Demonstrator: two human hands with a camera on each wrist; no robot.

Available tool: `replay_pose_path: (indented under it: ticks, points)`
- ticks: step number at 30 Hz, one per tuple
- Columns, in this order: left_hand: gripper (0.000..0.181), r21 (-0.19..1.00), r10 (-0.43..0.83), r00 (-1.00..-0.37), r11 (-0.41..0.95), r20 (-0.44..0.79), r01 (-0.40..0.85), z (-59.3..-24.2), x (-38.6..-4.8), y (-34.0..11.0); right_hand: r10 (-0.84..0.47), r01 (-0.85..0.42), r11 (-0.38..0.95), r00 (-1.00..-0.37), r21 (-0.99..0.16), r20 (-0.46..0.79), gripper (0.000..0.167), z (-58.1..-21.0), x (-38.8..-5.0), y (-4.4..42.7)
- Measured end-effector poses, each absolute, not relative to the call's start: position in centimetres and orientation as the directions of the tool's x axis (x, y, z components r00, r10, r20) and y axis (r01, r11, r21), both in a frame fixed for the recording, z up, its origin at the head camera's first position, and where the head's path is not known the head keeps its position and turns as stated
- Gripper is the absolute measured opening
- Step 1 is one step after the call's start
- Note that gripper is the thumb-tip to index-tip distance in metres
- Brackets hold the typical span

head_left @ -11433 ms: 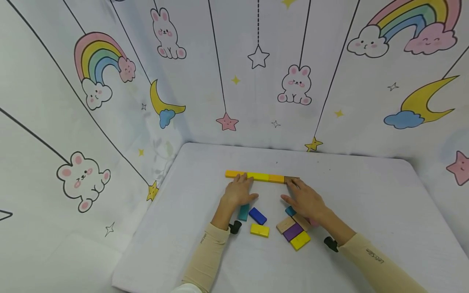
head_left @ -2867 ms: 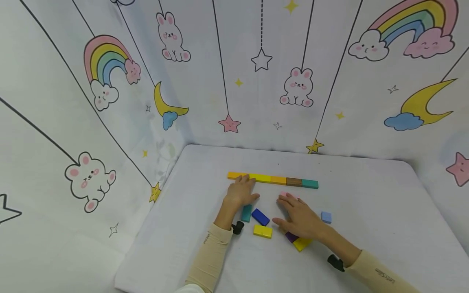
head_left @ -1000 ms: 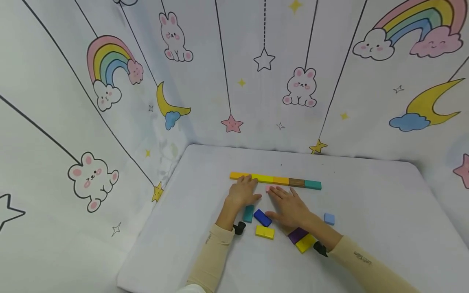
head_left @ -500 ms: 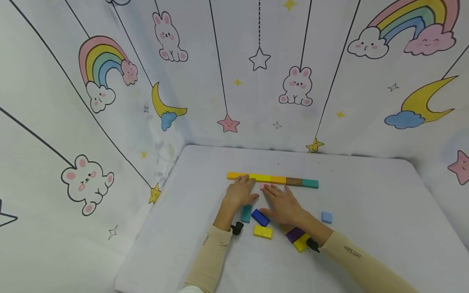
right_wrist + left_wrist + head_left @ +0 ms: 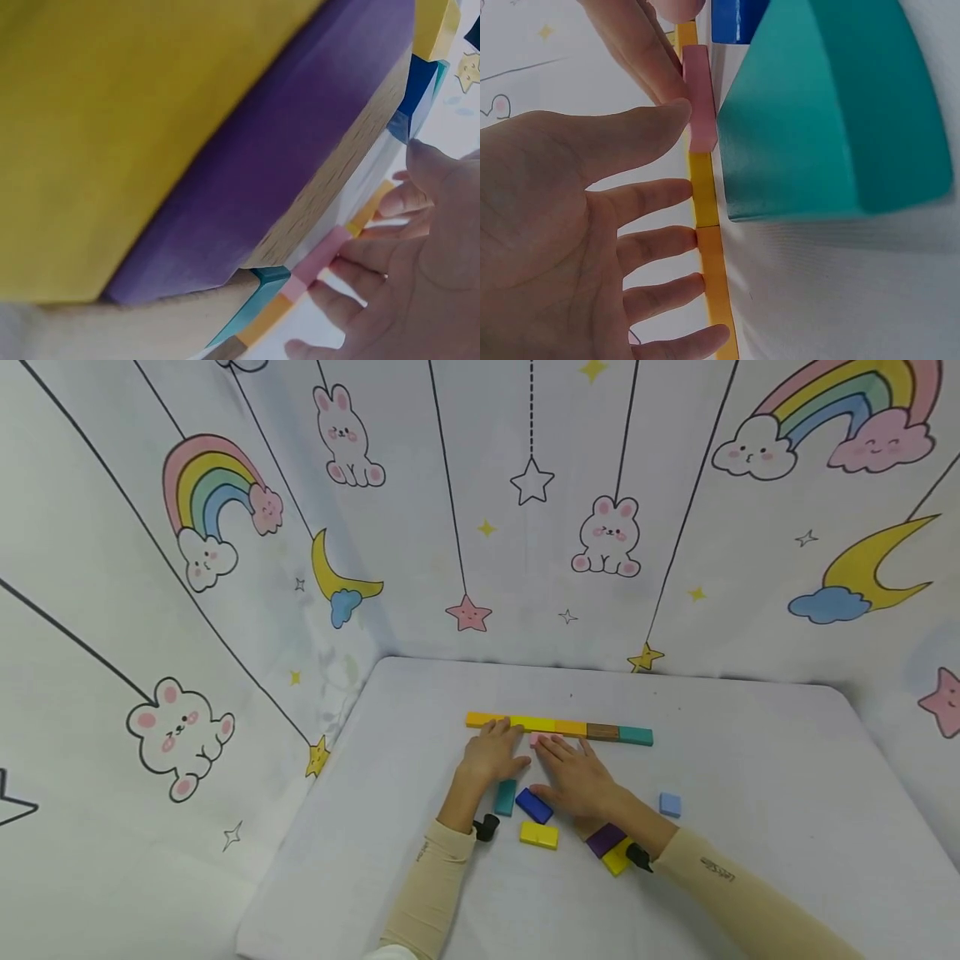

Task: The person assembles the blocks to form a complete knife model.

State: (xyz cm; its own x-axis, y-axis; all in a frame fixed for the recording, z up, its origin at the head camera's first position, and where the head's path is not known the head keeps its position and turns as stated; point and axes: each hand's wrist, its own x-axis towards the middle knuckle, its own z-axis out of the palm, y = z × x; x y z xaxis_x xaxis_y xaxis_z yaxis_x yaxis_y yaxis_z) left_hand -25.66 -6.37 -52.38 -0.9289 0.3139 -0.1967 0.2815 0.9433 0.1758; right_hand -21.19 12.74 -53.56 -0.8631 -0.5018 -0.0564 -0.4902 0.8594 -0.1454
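Observation:
A straight row of blocks lies toward the back of the table, with an orange block (image 5: pixel 477 719), a yellow block (image 5: pixel 534 724), another orange block (image 5: pixel 571 728), a brown wooden block (image 5: pixel 602 732) and a teal block (image 5: pixel 636 737). My left hand (image 5: pixel 487 753) rests its spread, straight fingertips on the row's left part. Under the fingertips of my right hand (image 5: pixel 579 781) is a pink block (image 5: pixel 537 739), pressed flat on the table along the front side of the row. Its fingers are extended and partly hide the pink block (image 5: pixel 322 259).
In front of the hands lie a loose teal block (image 5: pixel 505 797), a dark blue block (image 5: pixel 534 805) and a yellow block (image 5: pixel 538 836). Purple (image 5: pixel 604 840) and yellow (image 5: pixel 617 857) blocks and wood sit under the right forearm. A light blue block (image 5: pixel 670 805) lies to the right.
A teal block has joined the row's right end. The light blue block has appeared at the right. My right hand has slid the pink block left and back to the row; my left hand stays put.

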Motion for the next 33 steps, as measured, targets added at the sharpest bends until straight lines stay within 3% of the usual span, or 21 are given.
replay_pose_path:
  ticks: [20, 33]
  points:
    - [0.067, 0.181, 0.303, -0.924, 0.947, -0.231, 0.266, -51.95, -25.66, -6.21, -0.489, -0.472, 0.868, -0.866, -0.157, -0.102, 0.085, -53.26, -21.55, 12.25]
    - [0.065, 0.197, 0.317, -0.93, 0.939, -0.186, 0.281, -51.47, -25.12, -6.37, -0.485, -0.462, 0.866, -0.87, -0.191, -0.095, 0.083, -52.72, -21.65, 12.11]
